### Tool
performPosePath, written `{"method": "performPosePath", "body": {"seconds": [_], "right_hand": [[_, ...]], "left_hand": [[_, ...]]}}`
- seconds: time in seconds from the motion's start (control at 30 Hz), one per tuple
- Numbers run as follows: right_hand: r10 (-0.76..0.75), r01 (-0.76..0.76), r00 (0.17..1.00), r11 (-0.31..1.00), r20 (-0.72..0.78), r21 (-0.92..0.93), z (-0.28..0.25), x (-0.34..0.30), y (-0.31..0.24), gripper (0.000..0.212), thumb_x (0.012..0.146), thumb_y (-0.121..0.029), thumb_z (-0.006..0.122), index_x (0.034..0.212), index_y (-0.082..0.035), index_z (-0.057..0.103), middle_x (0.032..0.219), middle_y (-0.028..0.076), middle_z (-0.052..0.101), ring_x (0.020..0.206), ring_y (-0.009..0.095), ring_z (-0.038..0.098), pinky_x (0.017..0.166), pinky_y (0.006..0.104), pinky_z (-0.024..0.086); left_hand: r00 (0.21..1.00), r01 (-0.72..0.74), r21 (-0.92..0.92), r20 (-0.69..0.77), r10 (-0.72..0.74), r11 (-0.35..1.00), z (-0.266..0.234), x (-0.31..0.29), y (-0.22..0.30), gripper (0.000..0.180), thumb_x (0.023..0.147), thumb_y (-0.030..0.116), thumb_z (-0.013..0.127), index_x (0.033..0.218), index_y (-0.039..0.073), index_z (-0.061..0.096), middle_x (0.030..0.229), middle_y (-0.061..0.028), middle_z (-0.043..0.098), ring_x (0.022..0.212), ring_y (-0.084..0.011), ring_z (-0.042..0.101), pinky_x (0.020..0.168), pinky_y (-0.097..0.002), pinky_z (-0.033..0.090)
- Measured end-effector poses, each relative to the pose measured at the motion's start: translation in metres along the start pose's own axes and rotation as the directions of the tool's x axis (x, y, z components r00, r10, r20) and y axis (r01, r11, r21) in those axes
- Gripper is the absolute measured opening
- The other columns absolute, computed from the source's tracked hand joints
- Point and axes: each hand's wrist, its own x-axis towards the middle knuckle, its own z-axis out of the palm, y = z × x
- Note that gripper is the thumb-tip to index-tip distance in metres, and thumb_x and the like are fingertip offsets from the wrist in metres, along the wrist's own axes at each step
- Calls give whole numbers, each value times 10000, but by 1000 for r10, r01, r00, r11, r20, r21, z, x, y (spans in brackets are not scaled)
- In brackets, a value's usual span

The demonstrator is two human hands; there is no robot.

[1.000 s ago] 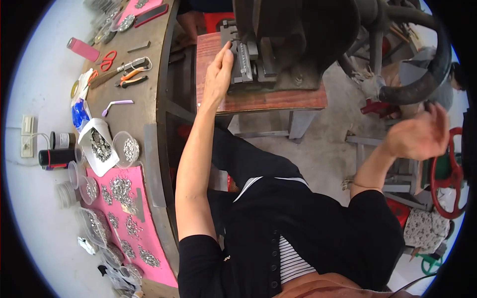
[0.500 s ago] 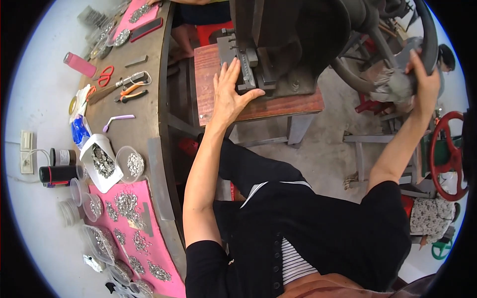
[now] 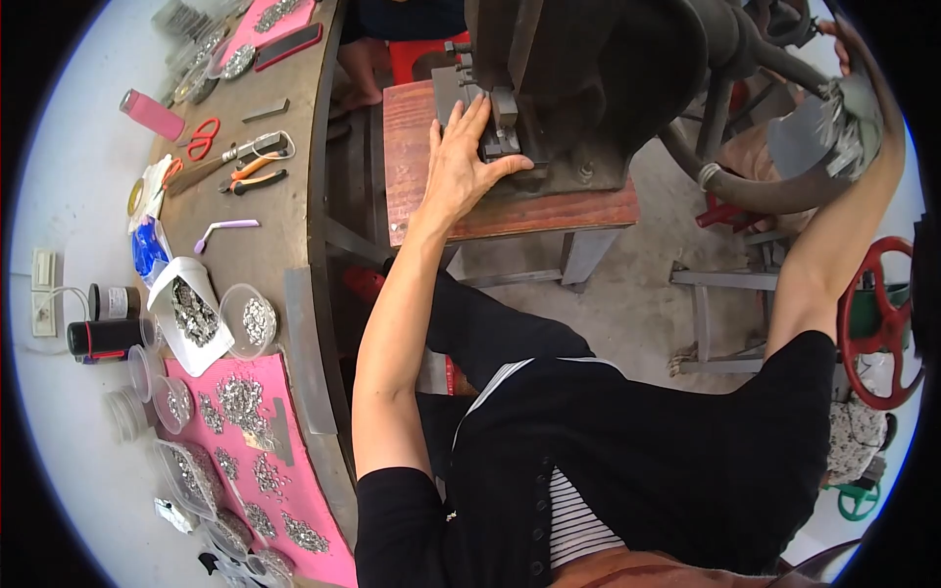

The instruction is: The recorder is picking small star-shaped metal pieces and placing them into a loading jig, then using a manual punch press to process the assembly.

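Observation:
A dark, heavy hand press (image 3: 608, 88) stands on a reddish wooden-topped stand (image 3: 412, 147). My left hand (image 3: 456, 171) lies on the metal die block at its base, fingers stretched out and thumb pointing right toward the small steel fixture (image 3: 503, 137) under the ram. At the upper right, my right hand (image 3: 836, 47) is at the rim of the press's big handwheel (image 3: 774, 194). Its fingers curl around the rim, and the rim and cloth wrapping hide much of it. A grey rag (image 3: 851, 127) is tied on the wheel near my forearm.
On the left, a workbench (image 3: 260, 265) carries pliers (image 3: 257, 181), red scissors (image 3: 203, 139), a pink bottle (image 3: 152, 115), a phone (image 3: 289, 47) and tubs of small metal pieces. Metal piles lie on a pink mat (image 3: 323, 549). Another person sits beyond the wheel; a red handwheel (image 3: 877, 323) stands right.
The handwheel has turned, its rag moving up and right. My right arm has reached farther out and up with it. My left hand stays at the die block, shifted slightly.

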Motion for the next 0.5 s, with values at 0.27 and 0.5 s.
{"method": "performPosePath", "body": {"seconds": [0.27, 0.5], "right_hand": [[-310, 321, 872, 946, -378, -34, 60, -126, 100, 269, 879, -25, 729, 1089, 52, 580, 780, 79, 643, 685, 149, 634, 651, 273, 533], [30, -14, 997, 977, 72, -211, -45, 7, 35, 327, 957, -398, 679, 842, -100, 612, 741, -37, 553, 695, 83, 536, 689, 228, 403]], "left_hand": [[1000, 21, 13, 16, -22, 1000, -2, -7, -9, 1025, 744, 574, 803, 1494, -21, 436, 1552, -214, 431, 1494, -382, 308, 1218, -577, 140], [999, 22, -20, 33, -22, 1000, -1, -1, 1, 1010, 744, 539, 820, 1493, -22, 437, 1558, -201, 429, 1496, -373, 309, 1228, -548, 135]]}}
